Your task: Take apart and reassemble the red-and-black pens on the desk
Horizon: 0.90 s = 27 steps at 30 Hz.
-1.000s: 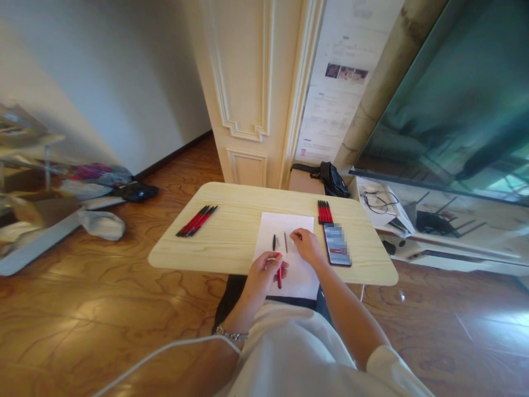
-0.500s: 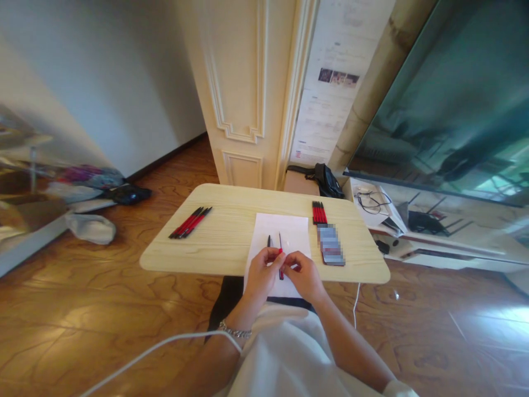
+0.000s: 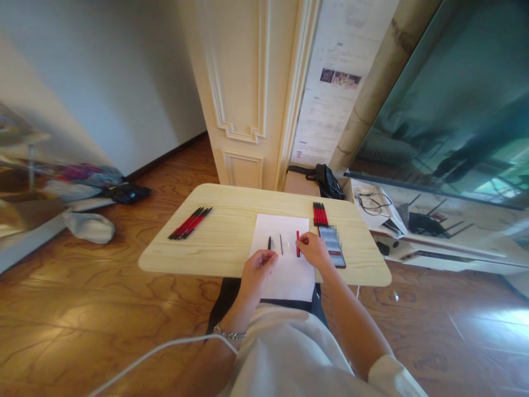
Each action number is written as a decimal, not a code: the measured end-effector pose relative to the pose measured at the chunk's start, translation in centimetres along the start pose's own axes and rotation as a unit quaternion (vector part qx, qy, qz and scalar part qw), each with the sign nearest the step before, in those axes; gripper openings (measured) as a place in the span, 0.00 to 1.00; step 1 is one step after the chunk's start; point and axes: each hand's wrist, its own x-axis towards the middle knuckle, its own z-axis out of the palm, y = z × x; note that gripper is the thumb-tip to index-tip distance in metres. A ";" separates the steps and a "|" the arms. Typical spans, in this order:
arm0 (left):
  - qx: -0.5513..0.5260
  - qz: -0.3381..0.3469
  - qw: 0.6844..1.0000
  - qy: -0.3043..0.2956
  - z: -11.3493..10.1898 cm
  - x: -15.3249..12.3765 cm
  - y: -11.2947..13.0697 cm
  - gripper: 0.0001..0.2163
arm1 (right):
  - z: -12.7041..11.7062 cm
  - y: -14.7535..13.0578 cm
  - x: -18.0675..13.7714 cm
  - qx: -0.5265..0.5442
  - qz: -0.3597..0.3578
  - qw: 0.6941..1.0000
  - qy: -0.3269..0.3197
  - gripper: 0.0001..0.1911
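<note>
The right hand (image 3: 314,251) pinches a slim red pen barrel (image 3: 298,251) over the white paper sheet (image 3: 288,284); the left hand (image 3: 257,268), apart from it, has curled fingers, contents unclear. The barrel's long axis runs away from the body, roughly parallel to the thin dark refill (image 3: 281,244) on its left.

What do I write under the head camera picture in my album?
Right hand holding a red tube, left hand by a black piece, thin dark rod between them, on white paper.

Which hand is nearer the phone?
Right. The right hand is just left of the phone, touching the red tube; the left hand is farther left, over the paper.
</note>
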 end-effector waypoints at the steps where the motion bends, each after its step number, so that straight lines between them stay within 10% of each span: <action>1: 0.000 -0.002 1.000 0.001 -0.2 0.0 0.0 0.14 | 0.2 -0.2 0.0 -0.027 0.004 1.000 0.001 0.06; 13: -0.014 -0.016 1.000 0.009 -0.8 0.3 -0.5 0.14 | 1.2 0.0 -0.6 -0.125 -0.032 0.992 0.001 0.06; 27: -0.073 -0.066 0.995 0.020 -0.1 -1.9 0.4 0.15 | 0.2 1.0 -5.5 0.039 0.017 0.994 0.101 0.16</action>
